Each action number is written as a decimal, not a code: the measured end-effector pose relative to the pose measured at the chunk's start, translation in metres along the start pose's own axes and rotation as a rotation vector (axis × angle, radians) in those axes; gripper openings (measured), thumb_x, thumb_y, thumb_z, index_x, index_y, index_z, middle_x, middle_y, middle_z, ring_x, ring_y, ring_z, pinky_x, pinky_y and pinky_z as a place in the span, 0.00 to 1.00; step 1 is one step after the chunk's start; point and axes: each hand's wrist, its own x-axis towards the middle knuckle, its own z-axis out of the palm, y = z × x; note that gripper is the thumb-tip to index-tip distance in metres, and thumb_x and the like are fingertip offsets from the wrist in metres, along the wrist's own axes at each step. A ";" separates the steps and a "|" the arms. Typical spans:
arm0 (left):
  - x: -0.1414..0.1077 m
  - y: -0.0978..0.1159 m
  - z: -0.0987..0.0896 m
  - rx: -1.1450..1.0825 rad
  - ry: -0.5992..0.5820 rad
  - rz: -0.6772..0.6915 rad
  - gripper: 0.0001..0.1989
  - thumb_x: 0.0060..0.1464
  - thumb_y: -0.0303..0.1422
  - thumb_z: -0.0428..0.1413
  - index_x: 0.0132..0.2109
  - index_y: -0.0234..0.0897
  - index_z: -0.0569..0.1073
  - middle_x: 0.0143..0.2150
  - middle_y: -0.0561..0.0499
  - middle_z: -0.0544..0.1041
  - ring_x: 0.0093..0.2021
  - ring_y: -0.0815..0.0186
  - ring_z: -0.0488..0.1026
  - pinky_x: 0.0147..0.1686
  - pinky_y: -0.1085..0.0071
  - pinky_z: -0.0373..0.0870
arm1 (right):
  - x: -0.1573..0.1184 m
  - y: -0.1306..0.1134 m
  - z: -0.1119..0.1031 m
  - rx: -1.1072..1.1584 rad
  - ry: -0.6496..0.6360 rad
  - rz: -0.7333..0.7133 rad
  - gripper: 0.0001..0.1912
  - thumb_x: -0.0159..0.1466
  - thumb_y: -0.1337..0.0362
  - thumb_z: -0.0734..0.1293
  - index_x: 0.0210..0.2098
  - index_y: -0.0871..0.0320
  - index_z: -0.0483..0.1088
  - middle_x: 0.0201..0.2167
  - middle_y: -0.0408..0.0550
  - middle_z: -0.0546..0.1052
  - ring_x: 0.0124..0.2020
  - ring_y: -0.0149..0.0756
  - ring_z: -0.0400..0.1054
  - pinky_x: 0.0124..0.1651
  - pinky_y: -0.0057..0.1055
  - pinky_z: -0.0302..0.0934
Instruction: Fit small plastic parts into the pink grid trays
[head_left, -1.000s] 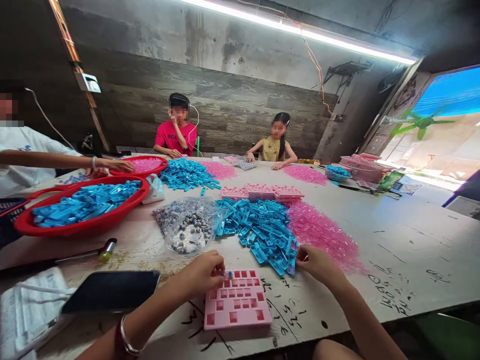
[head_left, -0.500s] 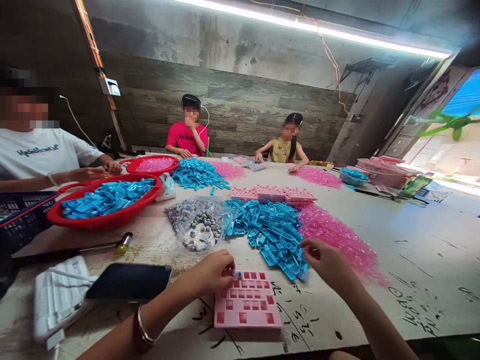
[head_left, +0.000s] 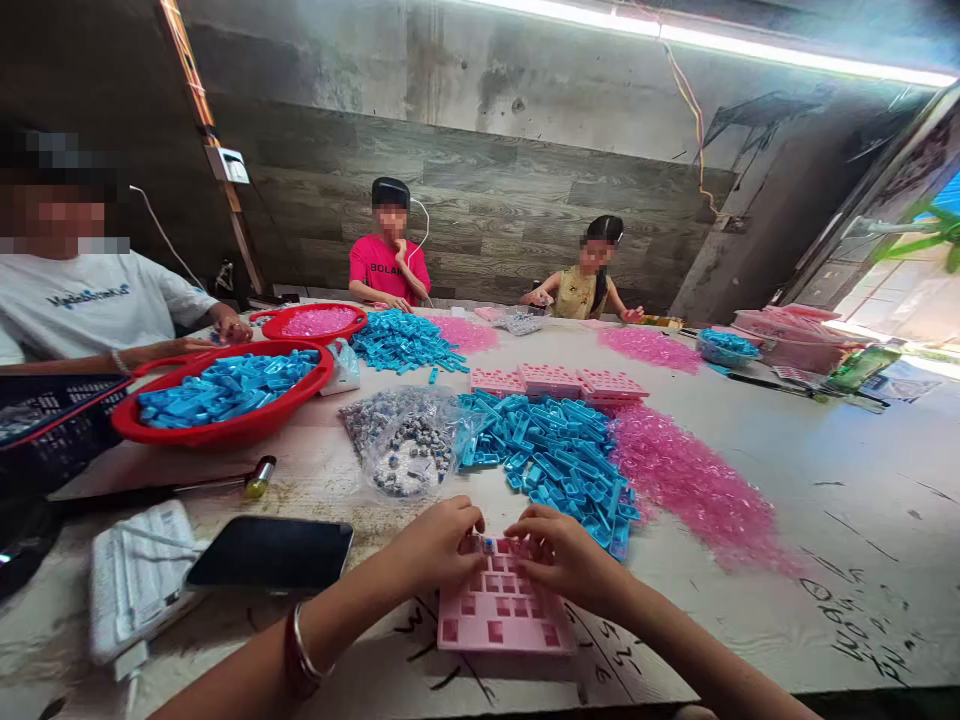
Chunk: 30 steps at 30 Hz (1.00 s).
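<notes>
A pink tray with rows of square holes (head_left: 514, 637) lies flat on the table before me. My left hand (head_left: 442, 545) is at its far left corner, fingers pinched together; whatever they hold is hidden. Over the far right part of the tray is my right hand (head_left: 562, 555), its fingers curled and closed, and what is in them I cannot make out. Between the two hands a small blue-and-grey piece (head_left: 488, 546) sits at the far row of holes. Just beyond lies a heap of blue plastic pieces (head_left: 555, 450), touching a pile of clear pink pieces (head_left: 697, 490).
A clear bag of small parts (head_left: 409, 450) lies left of the blue heap. Stacked pink trays (head_left: 551, 378) stand behind it. To my left are a phone (head_left: 274, 553), a white power bank (head_left: 142, 570) and a red basin (head_left: 225, 425). Several people sit around the table.
My right hand has moved left from the edge of the blue heap to the pink tray. The left hand stays at the tray's far left corner. The whole view has shifted slightly.
</notes>
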 end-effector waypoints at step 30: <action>0.003 -0.005 0.009 -0.050 0.097 0.066 0.04 0.49 0.26 0.57 0.35 0.33 0.73 0.34 0.51 0.72 0.35 0.66 0.69 0.34 0.74 0.62 | 0.016 0.003 0.025 0.126 0.163 -0.313 0.06 0.60 0.71 0.66 0.32 0.58 0.74 0.33 0.48 0.75 0.33 0.34 0.70 0.36 0.28 0.63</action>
